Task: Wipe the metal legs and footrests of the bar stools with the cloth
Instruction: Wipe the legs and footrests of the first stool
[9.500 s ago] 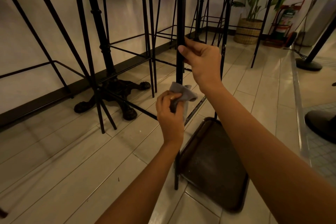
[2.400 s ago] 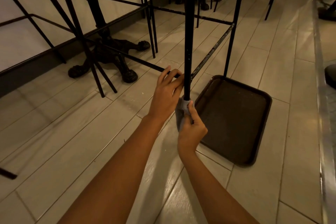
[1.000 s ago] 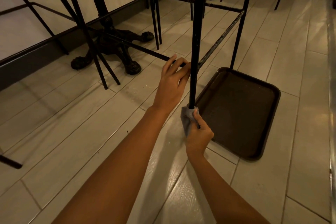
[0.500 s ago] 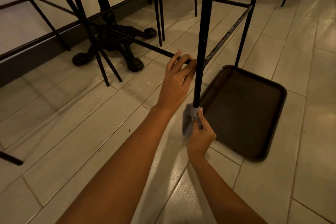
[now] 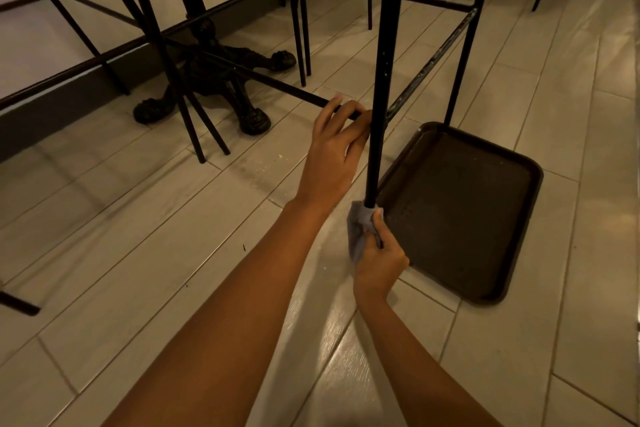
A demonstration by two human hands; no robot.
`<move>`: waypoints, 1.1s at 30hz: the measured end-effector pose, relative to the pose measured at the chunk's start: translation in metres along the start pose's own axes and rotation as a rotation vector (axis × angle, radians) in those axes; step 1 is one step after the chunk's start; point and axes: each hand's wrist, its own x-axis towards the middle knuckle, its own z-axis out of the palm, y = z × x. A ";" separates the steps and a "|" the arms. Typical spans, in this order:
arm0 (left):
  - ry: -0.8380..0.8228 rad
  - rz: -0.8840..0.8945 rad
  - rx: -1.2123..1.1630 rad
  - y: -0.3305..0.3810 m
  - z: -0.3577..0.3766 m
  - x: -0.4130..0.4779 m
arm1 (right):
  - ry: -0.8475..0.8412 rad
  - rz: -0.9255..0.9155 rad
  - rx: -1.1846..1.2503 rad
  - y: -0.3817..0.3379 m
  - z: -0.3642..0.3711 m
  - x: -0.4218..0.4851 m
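Down at floor level, beside the near corner of a dark serving tray lying flat on the tiled floor, the right hand clamps a grey cloth around the very bottom of a black bar stool leg. The cloth is bunched round the metal, likely so that one sliding grip rubs every side of the leg at once; the foot itself is hidden under fabric and fingers.

Higher up, the left hand hooks its fingers over the footrest bar just where it joins the leg. Its thumb is out of sight. That hold looks meant to steady the light frame so it neither slides nor tips while the other hand scrubs.

So the hands are apart, one above the other on the same stool. A second footrest bar, running off to the right, shows pale scuffs and specks and appears unwiped. A clawed cast-iron table base stands behind, well clear. This leg's lowest stretch seems to be the step in hand, with the other stools yet to do.
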 end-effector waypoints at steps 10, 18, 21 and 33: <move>0.022 0.019 -0.002 -0.002 0.001 0.000 | 0.002 0.112 -0.113 0.025 -0.005 0.004; 0.030 0.031 -0.002 -0.001 0.001 -0.001 | 0.001 0.092 -0.084 0.023 -0.007 0.001; 0.040 0.029 -0.013 -0.001 0.001 0.000 | 0.025 0.075 -0.063 0.023 -0.004 0.000; 0.068 0.037 -0.026 -0.002 0.004 -0.001 | -0.035 0.133 -0.225 0.039 -0.009 0.003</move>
